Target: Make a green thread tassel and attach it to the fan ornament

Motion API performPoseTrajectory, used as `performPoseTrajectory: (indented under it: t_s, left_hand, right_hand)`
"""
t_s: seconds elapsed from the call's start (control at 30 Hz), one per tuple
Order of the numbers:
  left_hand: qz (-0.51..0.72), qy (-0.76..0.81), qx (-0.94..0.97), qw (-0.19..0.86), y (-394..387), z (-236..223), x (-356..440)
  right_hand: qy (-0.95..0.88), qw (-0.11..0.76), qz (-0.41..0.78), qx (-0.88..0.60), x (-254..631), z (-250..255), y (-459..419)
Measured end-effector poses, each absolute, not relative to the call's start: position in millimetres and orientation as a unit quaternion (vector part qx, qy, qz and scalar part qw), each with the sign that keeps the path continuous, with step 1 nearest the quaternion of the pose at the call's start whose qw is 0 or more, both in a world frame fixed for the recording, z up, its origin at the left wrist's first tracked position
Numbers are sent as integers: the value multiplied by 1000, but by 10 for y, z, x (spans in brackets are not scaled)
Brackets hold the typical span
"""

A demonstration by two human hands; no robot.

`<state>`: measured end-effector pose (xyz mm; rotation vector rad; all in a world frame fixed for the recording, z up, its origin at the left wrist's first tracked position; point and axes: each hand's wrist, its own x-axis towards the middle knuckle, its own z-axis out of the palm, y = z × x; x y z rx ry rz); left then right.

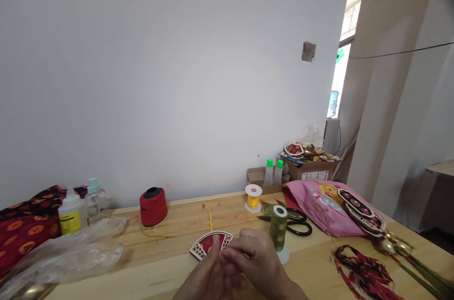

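A fan-shaped ornament [203, 245] with a dark red patterned face and a pale lattice border is at the front middle. A yellow braided cord loop [210, 218] runs up from its top edge. My left hand [205, 274] holds the ornament near its lower edge, thumb across its front. Against it, my right hand [257, 257] is closed, its thumb and fingertips pinched together beside the ornament's lower right. Whatever those fingertips hold is hidden. Just right of my right hand stands a spool of green thread [278, 229], with black-handled scissors [300, 227] behind it.
A yellow thread spool [253, 199] and red thread cone [153, 206] stand farther back. Left are glue bottles [71, 215], plastic bags [76, 257] and patterned cloth [28, 238]. Right are a pink bag [319, 205], tasselled ornament [362, 212], fabric strips [365, 271] and a filled box [312, 170].
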<state>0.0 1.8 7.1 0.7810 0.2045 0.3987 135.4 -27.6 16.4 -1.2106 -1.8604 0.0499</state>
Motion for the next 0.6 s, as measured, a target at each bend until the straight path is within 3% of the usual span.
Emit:
performPoseTrajectory:
  t_s: [0.27,0.6]
  left_hand:
    - [128,95,487,858,-61,48,-58]
    - [123,142,464,865,-41,34,-152]
  right_hand:
    - [-686,487,34,-539,1359,89,-215]
    - [-654,493,48,-571,1354,57,-201]
